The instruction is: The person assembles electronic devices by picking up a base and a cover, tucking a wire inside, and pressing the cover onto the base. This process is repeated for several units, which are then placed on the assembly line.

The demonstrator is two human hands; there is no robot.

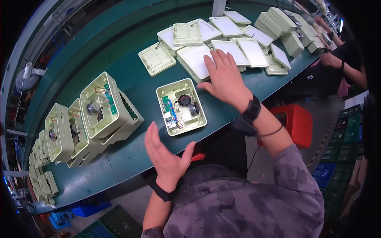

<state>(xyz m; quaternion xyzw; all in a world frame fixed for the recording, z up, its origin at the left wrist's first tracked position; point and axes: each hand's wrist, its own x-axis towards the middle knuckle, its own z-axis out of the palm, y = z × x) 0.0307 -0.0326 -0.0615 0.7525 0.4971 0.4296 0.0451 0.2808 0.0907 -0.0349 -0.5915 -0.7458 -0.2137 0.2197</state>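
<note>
An open cream plastic housing (161,112) lies face up on the green bench in front of me. Inside it are a green circuit board (168,113), a round black speaker (184,100) and thin red and blue wires. My left hand (164,156) hovers near the housing's lower left corner, fingers spread, holding nothing. My right hand (226,79) is stretched over the near edge of a pile of cream covers with white panels. Its fingers reach across a white-panelled cover (193,61); whether they touch it I cannot tell.
Stacked open housings (104,107) with boards and speakers stand on the left of the bench (137,95). Cream covers (156,59) pile up at the back right, with cream boxes (278,22) beyond. A red stool (297,125) stands on the floor; a co-worker's arm (353,75) shows at far right.
</note>
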